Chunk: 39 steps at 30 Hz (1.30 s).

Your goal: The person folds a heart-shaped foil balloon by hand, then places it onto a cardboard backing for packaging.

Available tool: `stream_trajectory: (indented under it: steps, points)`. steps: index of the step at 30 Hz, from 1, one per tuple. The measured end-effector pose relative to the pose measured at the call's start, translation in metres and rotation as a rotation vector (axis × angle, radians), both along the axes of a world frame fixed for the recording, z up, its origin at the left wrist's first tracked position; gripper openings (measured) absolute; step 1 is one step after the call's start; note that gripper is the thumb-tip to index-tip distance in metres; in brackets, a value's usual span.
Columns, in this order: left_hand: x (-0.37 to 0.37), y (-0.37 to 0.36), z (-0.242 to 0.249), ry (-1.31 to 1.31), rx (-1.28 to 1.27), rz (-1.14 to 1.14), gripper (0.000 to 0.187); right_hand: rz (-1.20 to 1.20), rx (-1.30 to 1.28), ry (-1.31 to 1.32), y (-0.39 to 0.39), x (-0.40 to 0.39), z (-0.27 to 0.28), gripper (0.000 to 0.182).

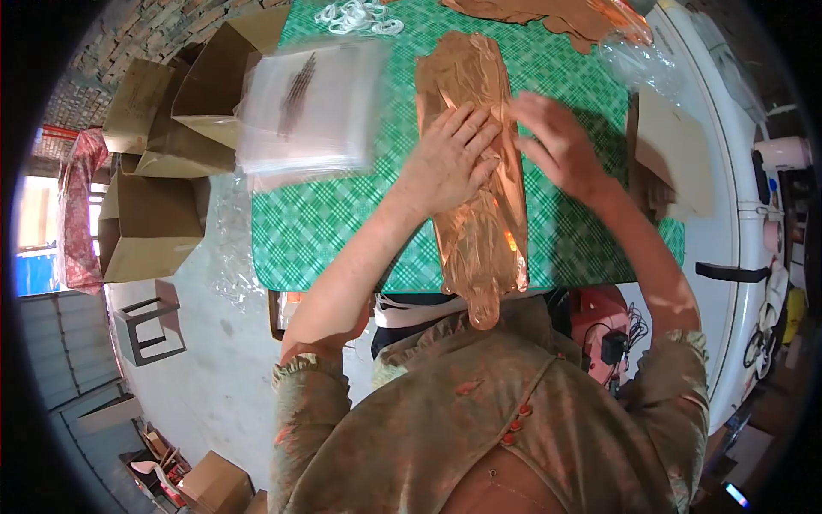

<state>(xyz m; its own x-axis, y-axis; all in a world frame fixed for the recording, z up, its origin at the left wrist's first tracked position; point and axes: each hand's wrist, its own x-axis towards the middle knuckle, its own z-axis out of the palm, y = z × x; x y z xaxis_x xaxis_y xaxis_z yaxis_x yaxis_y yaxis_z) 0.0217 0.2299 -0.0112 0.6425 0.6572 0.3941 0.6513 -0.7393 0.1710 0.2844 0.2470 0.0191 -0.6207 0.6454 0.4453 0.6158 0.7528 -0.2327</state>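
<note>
A long, shiny copper-coloured foil piece lies lengthwise on the green checked tablecloth, its rounded near end hanging over the front edge. My left hand rests flat on the middle of the foil, fingers stretched out. Just right of it, my right hand is at the foil's right edge, fingers apart and slightly blurred, with nothing seen in it. Left of the foil is a stack of clear plastic bags with a dark mark on top.
More copper foil pieces lie at the far edge, near white loops and crumpled clear plastic. Open cardboard boxes stand at the left. Cardboard sheets and a white appliance are at the right.
</note>
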Motion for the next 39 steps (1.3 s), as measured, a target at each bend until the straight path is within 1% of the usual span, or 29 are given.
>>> stream_trajectory:
  steps: [1,3,7,10,11,14,17,20,21,24,27,30,33,36,39]
  points:
    - [-0.001,0.001,-0.001,0.012,0.020,-0.015,0.055,-0.032,-0.106,-0.093,-0.025,0.006,0.006,0.062]
    - [-0.001,0.003,-0.003,0.016,0.048,-0.057,0.052,0.035,-0.158,-0.156,-0.068,0.011,0.015,0.073]
    - [0.001,-0.003,0.010,-0.186,0.063,-0.016,0.047,0.097,-0.309,-0.245,-0.129,0.007,0.023,0.098]
    - [-0.003,-0.001,0.009,-0.116,0.091,-0.038,0.047,0.080,-0.291,-0.305,-0.150,-0.002,0.022,0.104]
    - [-0.003,-0.002,0.009,-0.124,0.071,-0.028,0.047,0.078,-0.289,-0.265,-0.154,-0.006,0.019,0.103]
    - [-0.004,-0.003,0.010,-0.139,0.042,-0.019,0.046,0.088,-0.250,-0.249,-0.161,-0.014,0.018,0.094]
    - [-0.005,0.000,0.007,-0.155,0.046,-0.029,0.045,0.091,-0.145,-0.205,-0.171,-0.020,0.007,0.078]
    - [-0.005,0.000,0.005,-0.200,-0.001,-0.018,0.045,0.133,-0.015,-0.095,-0.175,-0.031,-0.001,0.069]
    - [-0.005,0.000,0.005,-0.211,-0.015,-0.017,0.044,0.130,-0.045,-0.063,-0.176,-0.035,0.003,0.057]
    - [-0.007,0.001,0.006,-0.228,-0.045,-0.018,0.044,0.113,0.056,-0.070,-0.172,-0.036,0.001,0.045]
    - [-0.009,0.004,0.006,-0.242,-0.074,-0.034,0.044,0.075,0.006,-0.014,-0.176,-0.039,0.009,0.034]
    - [-0.010,0.003,0.007,-0.258,-0.087,-0.041,0.043,0.078,-0.129,0.166,-0.175,-0.043,0.011,0.037]
    - [-0.010,0.002,0.009,-0.269,-0.099,-0.050,0.043,0.112,-0.149,0.226,-0.163,-0.043,0.029,0.048]
    - [-0.010,0.002,0.009,-0.274,-0.112,-0.051,0.043,0.145,-0.210,0.262,-0.158,-0.042,0.031,0.054]
    - [-0.010,0.003,0.008,-0.276,-0.114,-0.058,0.043,0.189,-0.131,0.246,-0.150,-0.040,0.017,0.043]
